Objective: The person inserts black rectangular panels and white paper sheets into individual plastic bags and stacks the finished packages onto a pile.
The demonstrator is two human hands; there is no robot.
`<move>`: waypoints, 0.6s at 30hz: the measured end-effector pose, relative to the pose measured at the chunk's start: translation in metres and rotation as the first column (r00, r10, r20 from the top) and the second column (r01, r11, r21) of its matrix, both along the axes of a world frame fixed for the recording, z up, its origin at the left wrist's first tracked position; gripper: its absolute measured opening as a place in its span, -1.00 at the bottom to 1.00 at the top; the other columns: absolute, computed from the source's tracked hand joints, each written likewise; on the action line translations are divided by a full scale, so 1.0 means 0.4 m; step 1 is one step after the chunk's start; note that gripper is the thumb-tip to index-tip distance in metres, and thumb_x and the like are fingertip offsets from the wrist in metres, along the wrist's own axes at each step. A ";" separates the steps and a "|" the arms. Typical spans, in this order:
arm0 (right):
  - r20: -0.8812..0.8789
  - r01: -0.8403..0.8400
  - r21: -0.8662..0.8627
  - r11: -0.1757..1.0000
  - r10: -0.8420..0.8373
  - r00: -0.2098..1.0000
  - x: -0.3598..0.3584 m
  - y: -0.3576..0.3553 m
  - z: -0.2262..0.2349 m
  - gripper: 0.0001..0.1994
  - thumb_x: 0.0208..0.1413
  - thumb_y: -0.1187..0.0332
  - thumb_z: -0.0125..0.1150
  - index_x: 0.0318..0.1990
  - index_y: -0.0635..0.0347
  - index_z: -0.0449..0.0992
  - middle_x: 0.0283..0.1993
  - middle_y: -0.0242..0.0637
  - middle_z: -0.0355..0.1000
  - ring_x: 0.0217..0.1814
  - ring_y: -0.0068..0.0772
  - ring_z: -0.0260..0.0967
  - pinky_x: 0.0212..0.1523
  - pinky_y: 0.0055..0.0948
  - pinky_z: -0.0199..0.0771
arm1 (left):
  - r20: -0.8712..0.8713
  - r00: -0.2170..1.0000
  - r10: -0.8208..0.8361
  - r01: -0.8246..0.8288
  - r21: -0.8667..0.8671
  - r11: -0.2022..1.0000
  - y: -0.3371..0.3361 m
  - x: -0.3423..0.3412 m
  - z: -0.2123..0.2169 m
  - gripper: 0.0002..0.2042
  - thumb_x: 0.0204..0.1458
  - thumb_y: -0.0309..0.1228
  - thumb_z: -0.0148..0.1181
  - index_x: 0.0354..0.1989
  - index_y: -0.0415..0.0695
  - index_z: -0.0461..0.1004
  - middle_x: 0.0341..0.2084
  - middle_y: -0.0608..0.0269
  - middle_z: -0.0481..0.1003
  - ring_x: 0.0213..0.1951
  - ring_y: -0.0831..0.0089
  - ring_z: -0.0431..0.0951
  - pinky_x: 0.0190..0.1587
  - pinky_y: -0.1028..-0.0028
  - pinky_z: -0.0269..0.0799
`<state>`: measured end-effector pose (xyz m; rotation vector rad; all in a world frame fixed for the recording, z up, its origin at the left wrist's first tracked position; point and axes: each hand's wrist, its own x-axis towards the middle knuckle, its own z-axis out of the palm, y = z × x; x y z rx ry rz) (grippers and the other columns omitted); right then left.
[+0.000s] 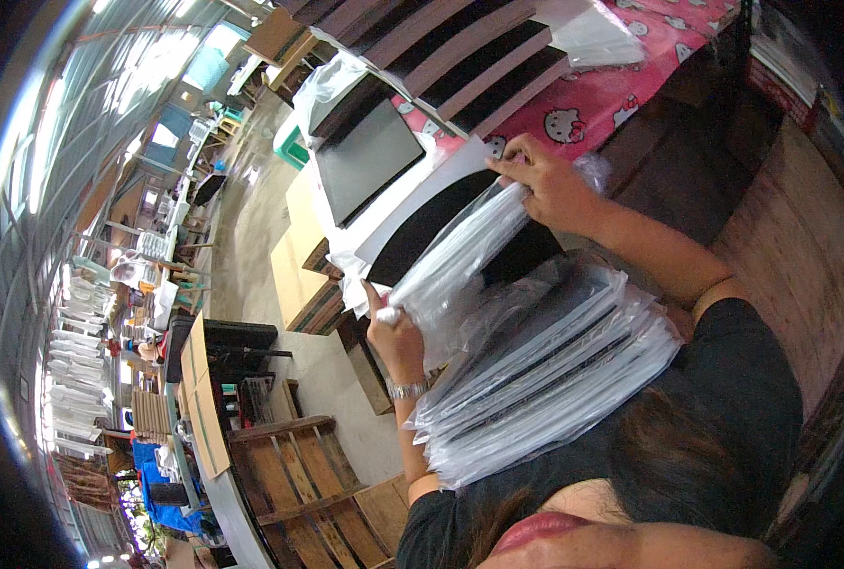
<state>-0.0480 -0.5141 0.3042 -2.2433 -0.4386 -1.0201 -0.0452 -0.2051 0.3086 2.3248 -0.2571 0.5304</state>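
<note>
Between my two hands stretches a clear plastic bag (pixel 469 232), its edge bunched into a long fold. My left hand (pixel 398 341) grips one end, index finger extended, with a metal band around the wrist. The other end is pinched in the fingers of my right hand (pixel 545 185). Beneath the plastic lies a flat black panel with a white border (pixel 408 232), partly covered. Close against my body is a stack of plastic-wrapped flat pieces (pixel 545 379), their edges lined up. Whether the held bag has anything inside, I cannot tell.
A dark grey flat panel (pixel 375 156) lies beyond my hands, near a row of dark slats (pixel 460 57) and a pink printed cloth (pixel 574 114). Cardboard boxes (pixel 303 275) stand to the left on the floor. A wooden pallet (pixel 308 474) is at the lower left.
</note>
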 end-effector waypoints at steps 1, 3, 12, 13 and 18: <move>-0.030 -0.092 0.014 0.996 0.093 0.995 0.000 -0.024 0.009 -0.57 -0.19 0.49 0.10 -0.03 0.19 0.44 -0.28 -0.10 0.32 -0.29 -0.09 0.40 -0.32 -0.30 0.45 | 0.113 0.991 -0.074 0.070 0.040 0.997 0.013 -0.016 0.003 -0.51 -0.11 -0.67 -0.04 0.11 -0.24 0.30 -0.62 0.18 0.44 -0.61 0.59 0.31 -0.53 0.52 0.30; -0.390 -0.192 0.379 0.905 0.345 0.854 -0.037 -0.025 0.067 -0.71 -0.14 0.45 0.13 -0.17 0.23 0.51 -0.48 -0.24 0.41 -0.43 -0.35 0.41 -0.39 -0.41 0.41 | 0.076 0.992 -0.101 0.106 -0.064 0.992 0.074 -0.032 -0.003 -0.74 -0.05 -0.62 0.02 -0.17 -0.29 0.51 -0.60 0.18 0.48 -0.59 0.62 0.34 -0.52 0.56 0.29; -0.451 0.080 0.892 0.444 0.872 0.188 -0.012 -0.105 -0.235 -0.70 -0.23 0.48 0.29 -0.23 0.25 0.51 -0.26 -0.30 0.48 -0.31 -0.53 0.40 -0.37 -0.55 0.37 | -0.759 0.432 -0.487 0.096 -0.498 0.862 0.164 0.041 -0.118 -0.82 -0.03 -0.34 0.18 -0.44 -0.22 0.47 -0.63 0.39 0.43 -0.63 0.61 0.35 -0.58 0.59 0.25; -0.508 0.121 0.861 0.494 0.840 0.189 -0.011 -0.128 -0.342 -0.70 -0.21 0.46 0.27 -0.22 0.25 0.50 -0.25 -0.29 0.47 -0.29 -0.51 0.40 -0.34 -0.53 0.36 | -0.783 0.435 -0.444 0.140 -0.428 0.893 0.165 0.048 -0.184 -0.82 -0.03 -0.33 0.18 -0.44 -0.22 0.47 -0.63 0.39 0.43 -0.63 0.61 0.35 -0.58 0.59 0.26; -0.903 -0.280 0.190 0.941 0.280 0.326 -0.041 -0.189 -0.642 -0.68 -0.09 0.34 0.20 -0.14 0.25 0.47 -0.17 -0.27 0.45 -0.17 -0.42 0.37 -0.18 -0.46 0.32 | -0.824 0.529 -0.204 0.225 -0.096 0.970 0.191 0.046 -0.409 -0.82 -0.01 -0.32 0.18 -0.43 -0.19 0.44 -0.62 0.40 0.41 -0.59 0.62 0.35 -0.54 0.60 0.27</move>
